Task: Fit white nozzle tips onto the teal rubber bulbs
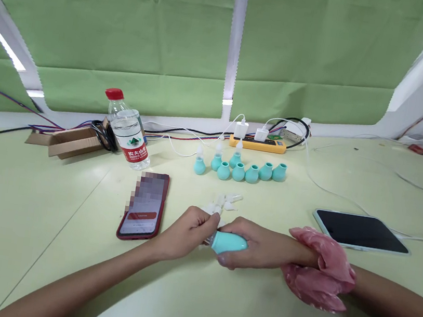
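Note:
My right hand is closed around a teal rubber bulb, which lies on its side with its neck toward the left. My left hand pinches a clear plastic nozzle at the bulb's neck; the fingers hide most of it. Just beyond my hands, several loose clear nozzles lie in a small pile on the table. Farther back stand several more teal bulbs. Three of them have a clear nozzle pointing up from the neck, while the others have open necks.
Left of my hands lies a phone in a red case, with a water bottle and an open cardboard box behind it. Another phone lies at right. A yellow power strip with chargers and cables sits along the green-covered back wall.

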Motion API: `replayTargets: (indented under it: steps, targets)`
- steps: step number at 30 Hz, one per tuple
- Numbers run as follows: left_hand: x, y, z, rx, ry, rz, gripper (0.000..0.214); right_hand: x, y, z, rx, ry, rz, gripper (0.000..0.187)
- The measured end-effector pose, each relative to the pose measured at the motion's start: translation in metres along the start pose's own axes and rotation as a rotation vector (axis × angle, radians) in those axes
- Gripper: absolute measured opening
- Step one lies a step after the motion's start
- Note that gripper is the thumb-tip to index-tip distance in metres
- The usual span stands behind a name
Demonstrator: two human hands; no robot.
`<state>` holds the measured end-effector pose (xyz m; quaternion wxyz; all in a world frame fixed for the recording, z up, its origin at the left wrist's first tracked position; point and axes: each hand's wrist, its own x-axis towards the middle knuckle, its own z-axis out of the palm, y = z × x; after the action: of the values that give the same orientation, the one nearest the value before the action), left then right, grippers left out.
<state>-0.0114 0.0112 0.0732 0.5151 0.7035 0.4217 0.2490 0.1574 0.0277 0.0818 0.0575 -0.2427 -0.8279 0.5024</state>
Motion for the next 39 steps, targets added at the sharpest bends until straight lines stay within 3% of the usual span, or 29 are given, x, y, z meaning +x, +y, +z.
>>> replayTargets:
  steps: [3, 5, 8, 10, 12, 16, 20, 27, 33, 39]
  targets:
    - [0.005, -0.007, -0.005, -0.209, -0.05, -0.111, 0.043, -0.001, 0.001, 0.002, -0.245, 0.089, -0.168, 0.011]
    - [0.008, -0.013, -0.009, -0.185, 0.056, -0.118, 0.042, -0.003, 0.0, 0.001, -0.416, 0.179, -0.262, 0.011]
    - [0.013, -0.021, -0.012, 0.246, 0.315, 0.044, 0.038, -0.006, -0.004, -0.004, -0.484, 0.283, -0.267, 0.017]
    - [0.014, -0.026, -0.012, 0.599, 0.379, 0.154, 0.031, -0.007, -0.005, -0.012, -0.444, 0.338, -0.231, 0.021]
    - [0.015, -0.032, -0.01, 0.818, 0.365, 0.183, 0.027, -0.004, -0.004, -0.021, -0.374, 0.389, -0.192, 0.024]
    - [0.014, -0.043, -0.002, 0.935, 0.329, 0.199, 0.029, 0.017, 0.005, -0.042, -0.287, 0.516, -0.125, 0.029]
    - [0.012, -0.048, 0.005, 0.996, 0.221, 0.301, 0.039, 0.053, 0.015, -0.062, -0.487, 0.583, -0.076, 0.028]
    - [0.002, -0.046, 0.004, 1.081, 0.133, 0.268, 0.058, 0.103, 0.032, -0.076, -0.898, 0.579, 0.052, 0.028]
    - [-0.005, -0.046, 0.003, 1.077, 0.006, 0.318, 0.06, 0.116, 0.035, -0.081, -0.992, 0.562, 0.129, 0.035]
    - [-0.008, -0.05, 0.005, 1.059, 0.142, 0.24, 0.058, 0.125, 0.024, -0.091, -0.992, 0.469, 0.175, 0.034]
